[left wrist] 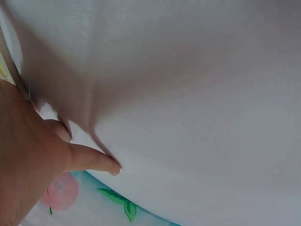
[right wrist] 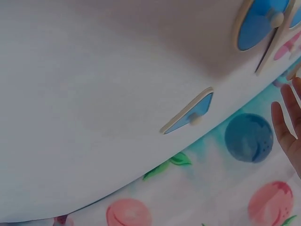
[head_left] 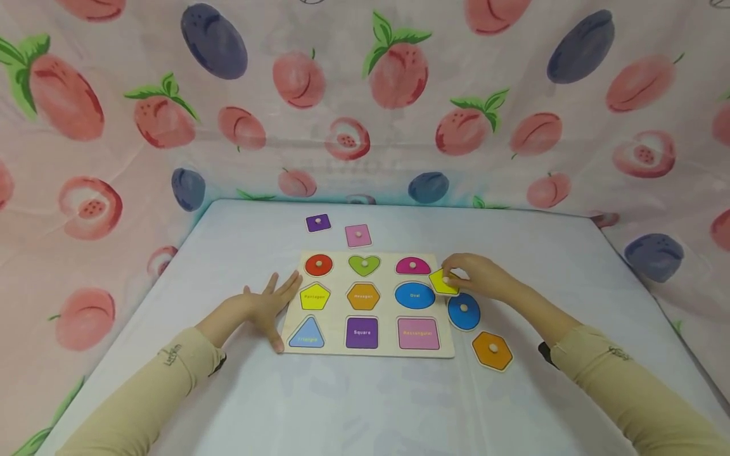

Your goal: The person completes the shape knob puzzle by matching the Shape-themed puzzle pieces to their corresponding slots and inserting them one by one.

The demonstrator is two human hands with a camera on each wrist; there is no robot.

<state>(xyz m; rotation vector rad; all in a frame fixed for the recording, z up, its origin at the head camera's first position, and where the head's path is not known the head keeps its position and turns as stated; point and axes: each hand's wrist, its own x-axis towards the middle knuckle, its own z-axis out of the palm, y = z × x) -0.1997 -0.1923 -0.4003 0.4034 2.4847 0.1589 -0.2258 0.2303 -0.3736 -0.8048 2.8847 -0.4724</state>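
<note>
A pale wooden shape puzzle board (head_left: 335, 282) lies flat on the table. My left hand (head_left: 265, 309), fingers spread, touches its left edge. At the board's upper right, my right hand (head_left: 478, 275) pinches the knob of a yellow pentagon piece (head_left: 438, 284), which overlaps the board's right edge. Knobbed red circle (head_left: 318, 271), green heart (head_left: 364, 270) and magenta half-circle (head_left: 412, 271) pieces sit in the top row. Below them show printed, knobless shapes, including the yellow pentagon slot (head_left: 315, 304) and the blue oval slot (head_left: 415, 304). The right wrist view catches only some fingers.
Right of the board lie a blue oval piece (head_left: 463, 320) and an orange hexagon piece (head_left: 492, 362). Behind it are purple (head_left: 318, 227) and pink (head_left: 358, 242) pieces. A blue triangle piece (right wrist: 200, 108) shows in the right wrist view. Fruit-print cloth (head_left: 353, 82) hangs around the table.
</note>
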